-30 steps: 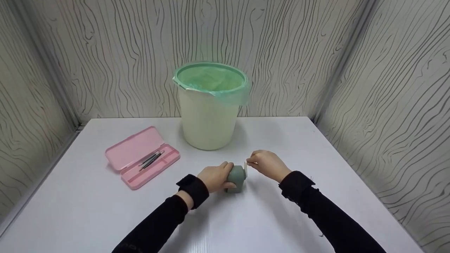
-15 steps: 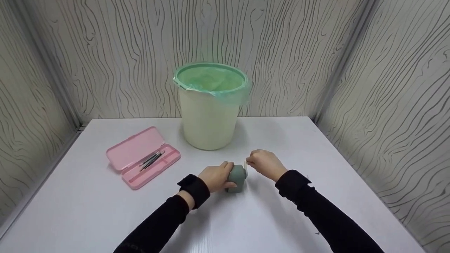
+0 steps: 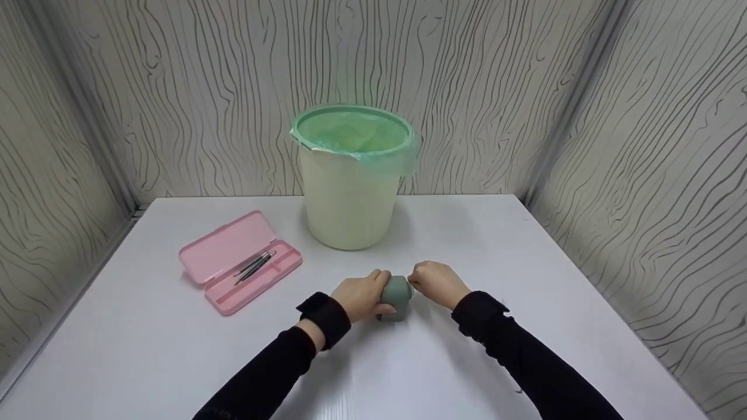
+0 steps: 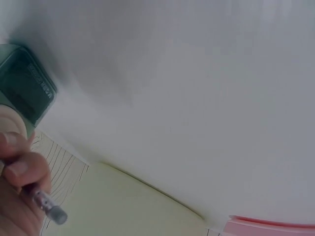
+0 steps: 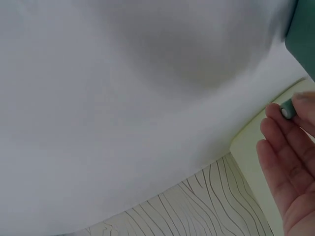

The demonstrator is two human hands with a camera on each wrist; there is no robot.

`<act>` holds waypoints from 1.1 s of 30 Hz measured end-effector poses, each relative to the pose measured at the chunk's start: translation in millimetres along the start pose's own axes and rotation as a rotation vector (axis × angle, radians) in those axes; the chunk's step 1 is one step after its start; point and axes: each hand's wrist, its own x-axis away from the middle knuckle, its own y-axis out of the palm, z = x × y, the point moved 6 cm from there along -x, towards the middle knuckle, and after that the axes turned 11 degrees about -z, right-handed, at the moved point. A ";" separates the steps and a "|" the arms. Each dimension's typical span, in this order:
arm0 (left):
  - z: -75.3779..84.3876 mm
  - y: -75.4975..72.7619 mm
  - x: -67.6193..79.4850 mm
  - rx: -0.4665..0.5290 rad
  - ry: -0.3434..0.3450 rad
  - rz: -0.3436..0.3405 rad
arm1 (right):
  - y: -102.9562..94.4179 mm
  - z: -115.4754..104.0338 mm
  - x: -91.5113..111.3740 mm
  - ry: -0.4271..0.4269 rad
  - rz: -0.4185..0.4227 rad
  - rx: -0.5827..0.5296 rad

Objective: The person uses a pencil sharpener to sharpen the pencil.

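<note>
A green crank pencil sharpener [image 3: 397,294] stands on the white table, gripped by my left hand [image 3: 359,296] from its left side. Its dark see-through shavings drawer [image 4: 29,86] faces the left wrist camera. Curled left fingers also hold a pencil [image 4: 43,200] at the sharpener's pale front dial [image 4: 11,120]; the eraser end sticks out, and its other end is hidden. On the sharpener's right side, my right hand [image 3: 435,283] pinches the small green crank knob [image 5: 287,109] between thumb and forefinger. The other right fingers lie fairly straight in the right wrist view.
An open pink pencil case [image 3: 230,303] lies to the left with several dark pencils or pens [image 3: 255,267] in it. Behind the hands stands a pale bin [image 3: 350,204] with a green liner [image 3: 402,153]. Patterned walls [image 3: 642,175] border the table.
My right hand has dropped slightly toward the table with the crank knob, and the pale crank arm that stood upright no longer shows. My left hand keeps its hold on the sharpener.
</note>
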 end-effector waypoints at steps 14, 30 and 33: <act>3.0 -1.2 0.7 0.006 -0.050 0.033 | 22.7 -5.6 26.7 -0.003 -0.029 -0.134; 6.5 3.9 -2.8 0.008 -0.129 -0.027 | 18.6 -14.9 48.4 -0.077 -0.039 -0.133; 6.5 3.2 -2.2 0.003 -0.143 -0.023 | 15.7 -16.7 52.5 -0.104 -0.031 -0.156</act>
